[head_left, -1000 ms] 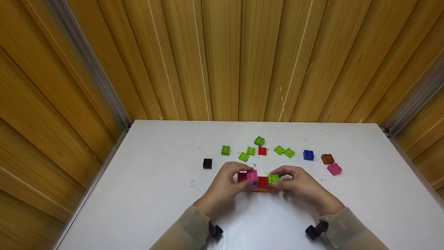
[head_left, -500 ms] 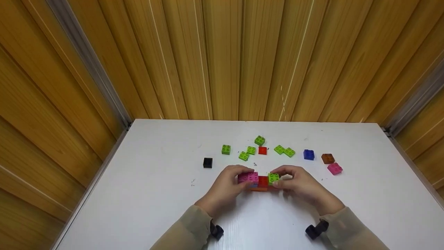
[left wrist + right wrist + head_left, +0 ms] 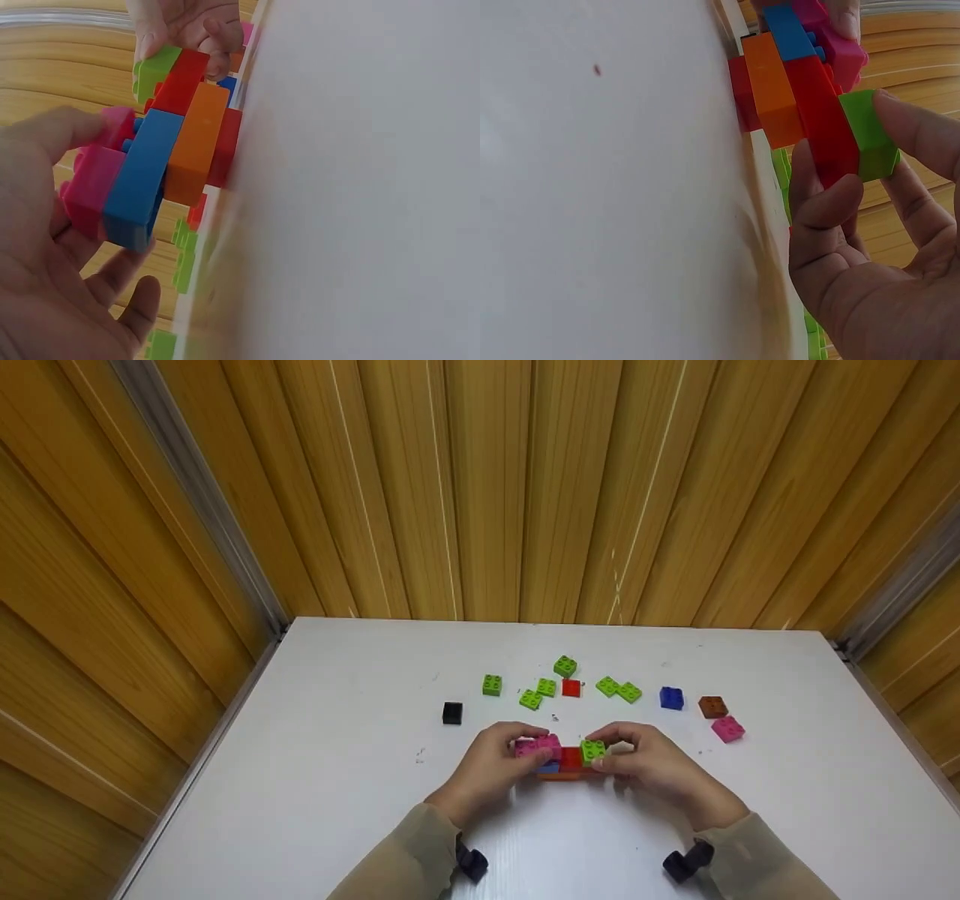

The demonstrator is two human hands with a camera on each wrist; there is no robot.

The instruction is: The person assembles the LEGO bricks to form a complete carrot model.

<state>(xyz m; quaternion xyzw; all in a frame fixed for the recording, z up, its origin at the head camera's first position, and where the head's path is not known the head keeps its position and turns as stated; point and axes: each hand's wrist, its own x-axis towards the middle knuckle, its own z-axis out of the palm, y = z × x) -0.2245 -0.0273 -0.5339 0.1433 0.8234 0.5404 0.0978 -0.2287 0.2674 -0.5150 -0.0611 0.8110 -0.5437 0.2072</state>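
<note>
Between the hands stands a stack of toy building bricks: a red brick [image 3: 228, 147] lowest, an orange brick [image 3: 199, 142] over it, then a blue brick [image 3: 146, 169] on the left beside another red brick [image 3: 819, 112] on the right. My left hand [image 3: 491, 757] pinches a pink brick [image 3: 840, 56] over the blue one, whose studs show below it. Another pink brick [image 3: 94, 184] sits on the blue brick's outer end. At the stack's right end my right hand [image 3: 649, 757] holds a green brick [image 3: 868, 131] between thumb and fingers, on top of the red brick.
Behind the stack lie several loose green bricks [image 3: 492, 685] and a small red brick [image 3: 571, 688]. A black brick [image 3: 452, 713] is at left. Blue [image 3: 671, 698], brown [image 3: 712, 706] and pink bricks [image 3: 727, 728] lie at right. Wood-patterned panels [image 3: 487, 495] rise behind the white table [image 3: 300, 780].
My left hand has brought its pink brick slightly lower, beside the other pink brick on the blue one. My right hand has stayed on the green brick. The head view has shifted slightly.
</note>
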